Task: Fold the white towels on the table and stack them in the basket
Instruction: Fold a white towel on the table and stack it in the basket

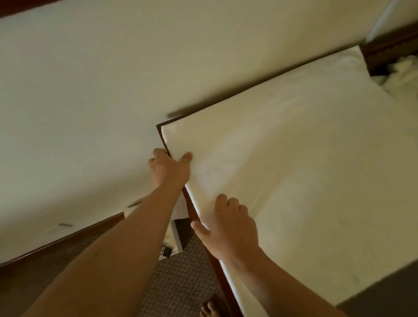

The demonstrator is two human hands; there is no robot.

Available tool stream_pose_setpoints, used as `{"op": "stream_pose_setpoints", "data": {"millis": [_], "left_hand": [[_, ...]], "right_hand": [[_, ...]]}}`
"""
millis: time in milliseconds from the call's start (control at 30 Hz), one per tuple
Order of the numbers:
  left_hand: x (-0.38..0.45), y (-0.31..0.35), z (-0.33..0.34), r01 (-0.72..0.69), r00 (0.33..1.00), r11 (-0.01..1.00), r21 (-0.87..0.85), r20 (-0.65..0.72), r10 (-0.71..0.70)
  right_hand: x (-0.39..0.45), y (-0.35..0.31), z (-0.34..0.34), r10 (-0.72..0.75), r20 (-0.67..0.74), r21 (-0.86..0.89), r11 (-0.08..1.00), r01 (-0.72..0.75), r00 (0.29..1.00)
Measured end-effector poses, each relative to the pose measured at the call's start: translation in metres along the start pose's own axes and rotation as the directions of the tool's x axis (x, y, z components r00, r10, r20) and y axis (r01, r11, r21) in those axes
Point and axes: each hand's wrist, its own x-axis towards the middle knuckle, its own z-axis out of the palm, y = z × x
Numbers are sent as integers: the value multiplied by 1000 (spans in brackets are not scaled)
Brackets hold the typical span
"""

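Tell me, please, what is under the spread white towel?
Under the white towel only the table's dark wooden edge shows, along the left side where both hands hold the towel. The tabletop itself is covered and cannot be seen.
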Motion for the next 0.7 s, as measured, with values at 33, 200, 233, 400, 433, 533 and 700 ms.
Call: {"op": "stream_pose_setpoints", "data": {"millis": [33, 200, 233, 400, 433, 533, 700], "left_hand": [[-1, 0, -2, 19, 1000, 1000, 2, 23, -19], [1, 12, -12, 57, 991, 992, 112, 116, -70], [1, 14, -14, 61, 989, 989, 136, 125, -78], [6, 12, -19, 114, 979, 993, -12, 174, -110], [6, 11, -20, 128, 979, 991, -46, 166, -119], [1, 7, -27, 140, 983, 987, -85, 134, -128], [-5, -2, -51, 141, 990, 982, -124, 30, -138]], "right_hand": [[-3, -3, -1, -6, 39, 15, 1000, 5, 999], [-18, -12, -4, 1, 18, 57, 998, -2, 1000], [-20, -15, -3, -5, 5, 53, 999, 4, 1000], [-32, -24, -2, -76, -25, -10, 997, 76, 997], [-33, -24, -2, -78, -9, -4, 997, 78, 997], [-36, -26, -5, -35, 24, 56, 998, 34, 999], [-38, -36, -11, 15, 188, 243, 968, -62, 982]]}}
